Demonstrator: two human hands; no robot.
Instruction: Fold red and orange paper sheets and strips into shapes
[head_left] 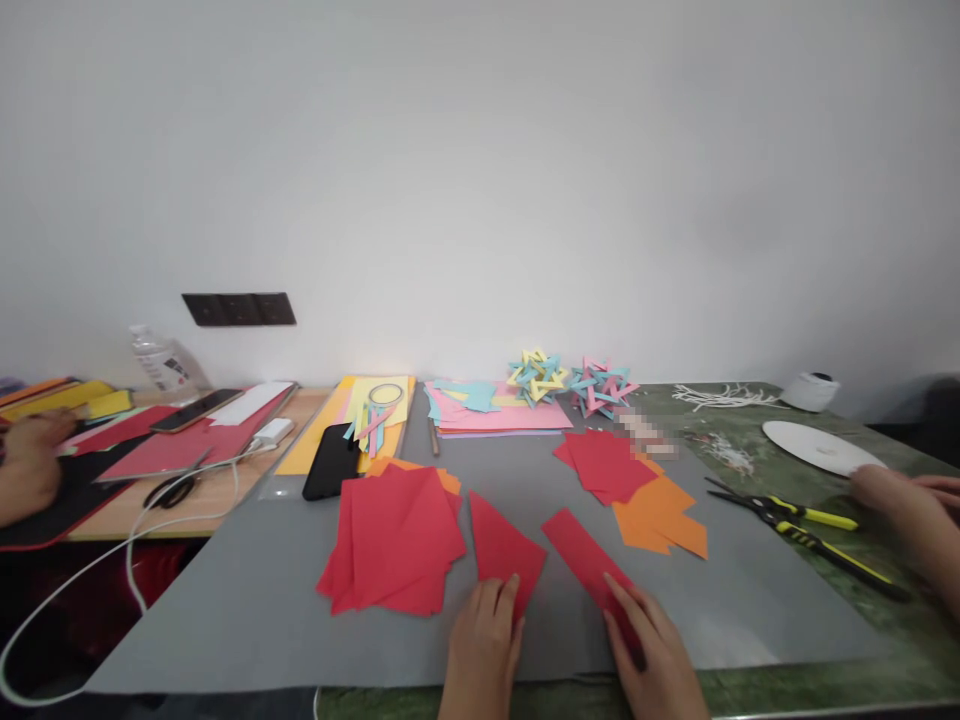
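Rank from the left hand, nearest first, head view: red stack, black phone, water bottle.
From the left hand:
1. Red stack, just up-left on the grey mat.
2. Black phone, farther back-left.
3. Water bottle, far left by the wall.

Matt red paper strip [589, 570]; matt grey mat [247, 610]; glossy green marbled tabletop [885, 680].

Green marbled table [885, 640] under a grey mat [247, 600]. On the mat: stack of red sheets [394, 540], red triangle [504, 550], red strip [589, 565], orange sheets [664, 515], black phone [332, 462]. On bare table: yellow-handled cutters [806, 520], white disc [821, 447], white tape roll [810, 391]. Adjoining at left, wooden desk [210, 495] with scissors [171, 491].
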